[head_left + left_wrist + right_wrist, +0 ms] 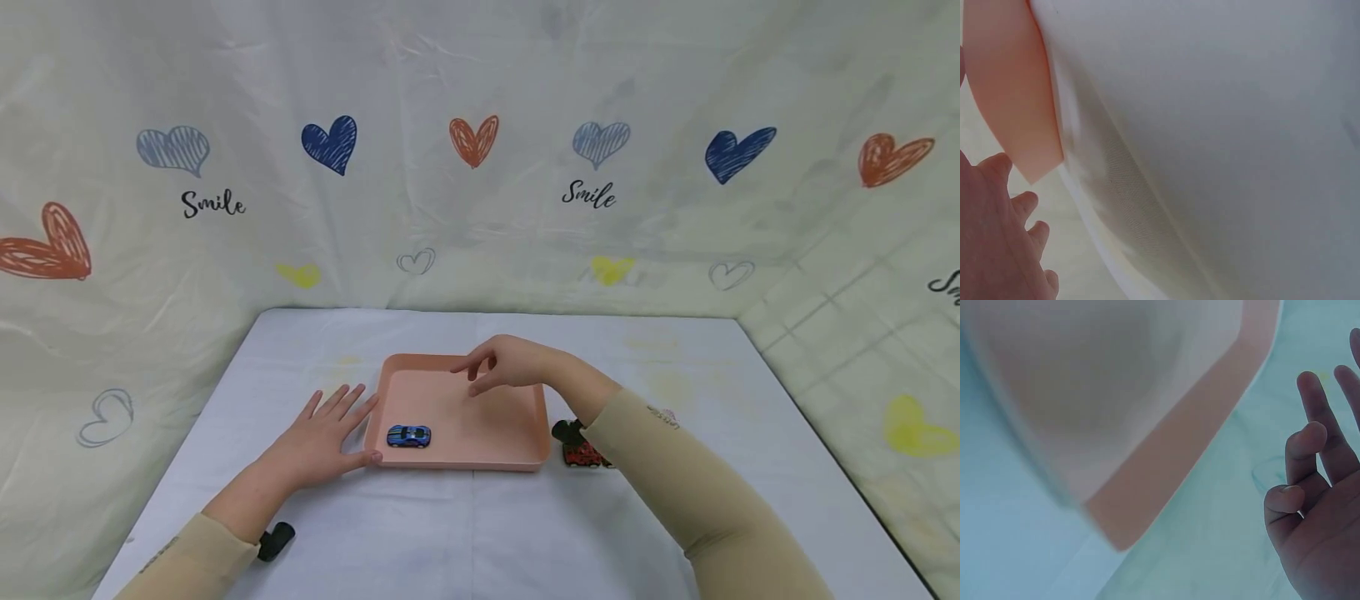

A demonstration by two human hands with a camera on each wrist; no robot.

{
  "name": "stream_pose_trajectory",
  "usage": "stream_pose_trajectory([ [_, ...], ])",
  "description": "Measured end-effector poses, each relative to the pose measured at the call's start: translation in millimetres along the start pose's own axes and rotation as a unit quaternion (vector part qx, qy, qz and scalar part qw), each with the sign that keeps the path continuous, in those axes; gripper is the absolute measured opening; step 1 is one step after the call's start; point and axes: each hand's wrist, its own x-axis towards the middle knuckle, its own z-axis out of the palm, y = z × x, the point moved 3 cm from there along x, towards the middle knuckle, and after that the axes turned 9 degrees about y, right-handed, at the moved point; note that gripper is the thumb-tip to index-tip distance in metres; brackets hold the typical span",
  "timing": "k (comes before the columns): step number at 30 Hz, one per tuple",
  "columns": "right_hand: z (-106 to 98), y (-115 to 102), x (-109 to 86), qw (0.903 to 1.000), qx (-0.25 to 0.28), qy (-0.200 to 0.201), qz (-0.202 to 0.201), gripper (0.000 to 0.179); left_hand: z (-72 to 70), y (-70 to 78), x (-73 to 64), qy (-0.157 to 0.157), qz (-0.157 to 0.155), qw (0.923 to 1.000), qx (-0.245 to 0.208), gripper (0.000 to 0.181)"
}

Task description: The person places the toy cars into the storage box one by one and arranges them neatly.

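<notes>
A pink tray [480, 454] lies on the table, with a small blue toy car [408, 436] in its lower left corner. My left hand [322, 437] is at the tray's left side, fingers spread and the thumb tip right at the near left corner. In the left wrist view, the fingertips of that left hand [997, 231] show close to the pink tray wall [1016, 94]. Over the far right part of the tray is my right hand [510, 362], its fingers loosely bent and holding nothing. The right wrist view also shows this right hand [1329, 506] without any object.
Right of the tray, a red toy car [581, 455] sits partly hidden behind the right sleeve [675, 475] and a black wrist camera [567, 432]. Behind the white-covered table [420, 533] hangs a pale sheet [525, 67] printed with hearts.
</notes>
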Motion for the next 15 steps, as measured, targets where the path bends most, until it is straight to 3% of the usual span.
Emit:
stream_pose_trajectory([
  [15,-23.8,54.0,-63.3,0.998,0.006,0.037,0.051,0.037,-2.2,2.5,-0.7,-0.007,-0.003,0.9999,0.014,0.095],
])
